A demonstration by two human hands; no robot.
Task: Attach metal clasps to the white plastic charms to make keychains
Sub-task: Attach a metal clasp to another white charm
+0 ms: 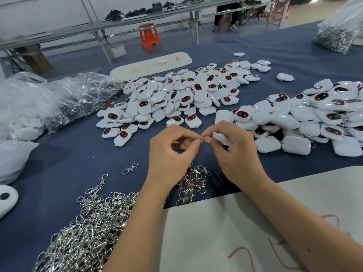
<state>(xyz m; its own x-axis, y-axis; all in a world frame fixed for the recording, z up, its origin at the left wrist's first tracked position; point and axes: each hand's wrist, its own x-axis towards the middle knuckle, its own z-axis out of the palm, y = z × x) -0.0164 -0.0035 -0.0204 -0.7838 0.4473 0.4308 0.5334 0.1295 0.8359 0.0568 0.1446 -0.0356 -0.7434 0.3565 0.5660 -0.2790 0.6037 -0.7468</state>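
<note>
My left hand [172, 148] pinches a small metal clasp [201, 141] between thumb and forefinger. My right hand [233, 152] grips a white plastic charm [221, 138], and its fingertips meet the clasp at the charm's edge. A big heap of loose silver clasps [88, 228] lies at the near left, with a smaller bunch of clasps [192, 183] under my wrists. A pile of white charms with dark red-rimmed faces [176, 97] is spread across the middle of the blue table. A second pile of charms [306, 118], some with clasps on them, lies to the right.
Clear plastic bags [59, 101] lie at the left, and a bag of clasps [335, 36] stands at the far right. A white board with red marks [245, 232] covers the near right. Another long white board [151, 64] lies beyond the charms. An orange stool [149, 36] stands past the table.
</note>
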